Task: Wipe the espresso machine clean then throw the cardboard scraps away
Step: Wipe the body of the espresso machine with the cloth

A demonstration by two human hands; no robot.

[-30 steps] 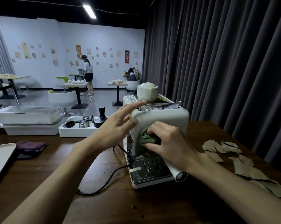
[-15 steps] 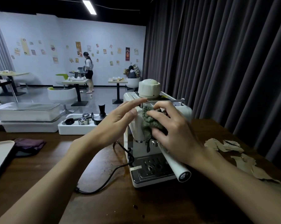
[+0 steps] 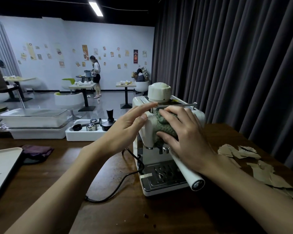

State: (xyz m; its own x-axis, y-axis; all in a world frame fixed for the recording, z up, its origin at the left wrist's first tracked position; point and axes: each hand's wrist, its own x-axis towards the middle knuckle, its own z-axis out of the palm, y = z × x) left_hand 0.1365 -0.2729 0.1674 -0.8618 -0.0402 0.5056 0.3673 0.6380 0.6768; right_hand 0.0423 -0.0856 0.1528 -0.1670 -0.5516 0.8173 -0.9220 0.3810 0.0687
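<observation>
Under the fingers (image 3: 174,114) the green cloth (image 3: 163,125) is rough, nubbly knit. Beside them the espresso machine (image 3: 146,129) is smooth glossy cream plastic; below them its drip tray (image 3: 164,175) is shiny perforated metal. The surface (image 3: 58,174) is dark wood, dull sheen; the cardboard scraps (image 3: 260,173) matt brown.

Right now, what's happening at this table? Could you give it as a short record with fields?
Machine: white espresso machine on the brown table
Right hand: holds a green cloth against the machine's upper front
Left hand: fingers straight, touching the machine's left side
Scraps: cardboard scraps on the table, right of the machine, untouched
Stage: wiping; scraps not yet thrown away
</observation>
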